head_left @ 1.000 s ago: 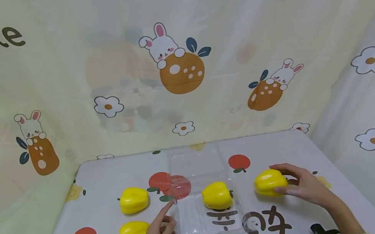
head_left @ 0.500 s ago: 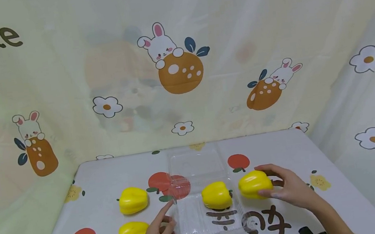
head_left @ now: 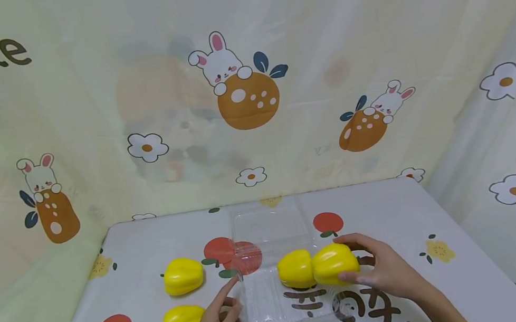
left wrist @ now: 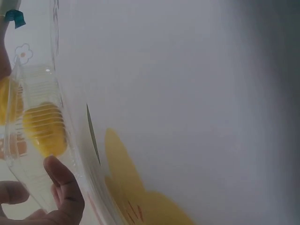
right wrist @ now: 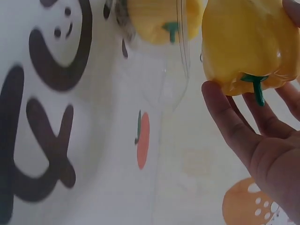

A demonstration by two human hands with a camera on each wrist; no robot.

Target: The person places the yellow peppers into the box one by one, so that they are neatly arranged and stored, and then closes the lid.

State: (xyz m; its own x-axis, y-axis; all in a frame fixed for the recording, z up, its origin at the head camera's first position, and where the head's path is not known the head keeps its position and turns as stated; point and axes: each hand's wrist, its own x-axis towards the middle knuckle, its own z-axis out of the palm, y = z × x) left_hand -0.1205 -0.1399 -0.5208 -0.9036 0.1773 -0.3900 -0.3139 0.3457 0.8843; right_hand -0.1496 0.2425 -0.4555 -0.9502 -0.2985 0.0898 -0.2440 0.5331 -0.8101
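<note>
While right hand (head_left: pixel 380 269) is gripping: held bell pepper (head_left: pixel 335 262), yellow, is hovering at right side of clear plastic clamshell (head_left: pixel 262 301), overlapping boxed bell pepper (head_left: pixel 294 268) in head view; contact between peppers unclear.
Left hand (head_left: pixel 216 320): relaxing open, index finger extending and touching clamshell's left edge.
Clamshell lid (head_left: pixel 270 226): lying open at back.
Loose bell peppers (head_left: pixel 183 276): two, yellow, are sitting left of clamshell on printed tablecloth (head_left: pixel 363 207), nearer one partly hiding behind left hand.

Peppers (head_left: pixel 182 276) looking smooth, glossy, plastic-like, catching highlights; box (head_left: pixel 266 303) gleaming in clear, ribbed plastic; table (head_left: pixel 143 285) appearing smooth, matt; curtain (head_left: pixel 174 96) looking like matt, lightly creased cloth.
</note>
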